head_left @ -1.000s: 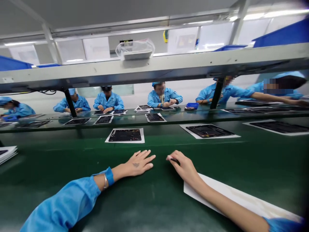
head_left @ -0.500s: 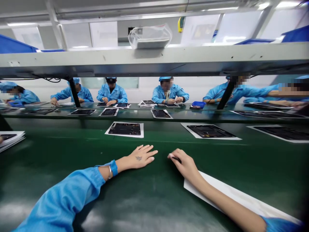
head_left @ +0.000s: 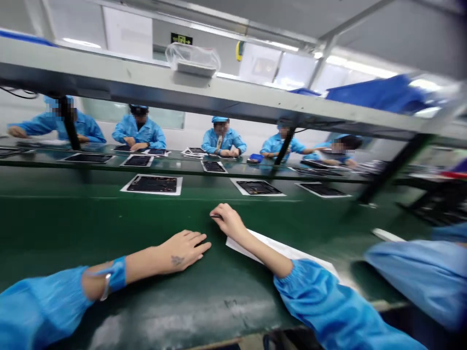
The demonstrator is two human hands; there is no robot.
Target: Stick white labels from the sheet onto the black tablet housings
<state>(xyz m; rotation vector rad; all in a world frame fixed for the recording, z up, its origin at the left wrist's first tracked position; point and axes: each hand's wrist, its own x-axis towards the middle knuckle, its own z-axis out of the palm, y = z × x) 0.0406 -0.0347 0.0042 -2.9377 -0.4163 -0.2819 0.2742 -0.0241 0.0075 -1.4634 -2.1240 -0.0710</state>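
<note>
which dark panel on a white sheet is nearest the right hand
The middle dark panel of the three on the green work surface, straight ahead of the right hand; the left panel and right panel lie farther off.

No legible txt anywhere; green wall sign [head_left: 181,38] too blurry

Left hand [head_left: 184,250]: laid flat on the green belt [head_left: 109,218], fingers spread.
Right hand [head_left: 228,221]: placed on the belt, fingers lightly curled, forearm laid across a white paper sheet [head_left: 310,256].
Far belt edge: a dark panel [head_left: 153,184] is set on paper, beyond the hands.
</note>
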